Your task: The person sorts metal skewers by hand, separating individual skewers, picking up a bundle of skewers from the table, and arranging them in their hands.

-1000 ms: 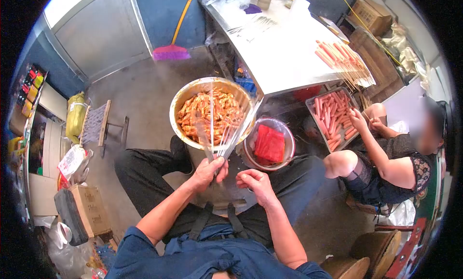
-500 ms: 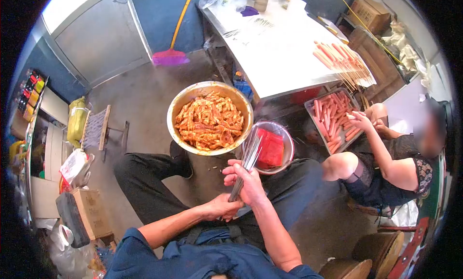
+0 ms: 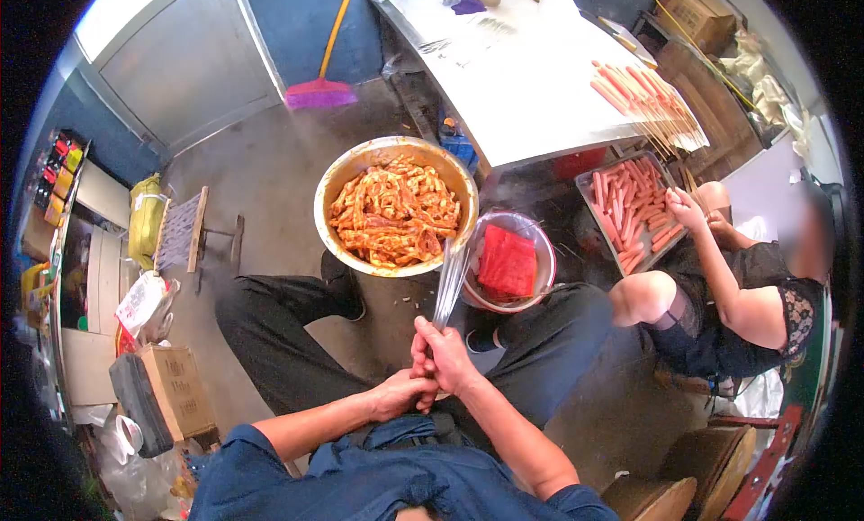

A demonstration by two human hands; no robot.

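Observation:
A bundle of thin metal skewers (image 3: 451,282) points away from me, between the two containers at my feet. My right hand (image 3: 443,354) is wrapped around its lower part. Just below, my left hand (image 3: 403,395) is closed at the near end of the bundle and touches my right hand; the skewer ends there are hidden by the fingers. Beyond the tips sits a large metal basin (image 3: 326,193) full of sauce-coated meat strips (image 3: 393,211). To its right stands a bucket (image 3: 546,251) with a red block-like item (image 3: 507,262) inside.
At right, a seated person (image 3: 720,287) handles something small over a tray (image 3: 589,181) of sausages (image 3: 630,202). Skewered sausages (image 3: 643,94) lie on the white table (image 3: 531,107). A small rack (image 3: 180,233) and a cardboard box (image 3: 175,390) stand at left, stools (image 3: 706,467) at lower right.
My right hand has gone from partly spread fingers to a wrapped grip on the skewers, and sits slightly lower. The bundle has tilted a little leftward. The seated person's hands have shifted slightly.

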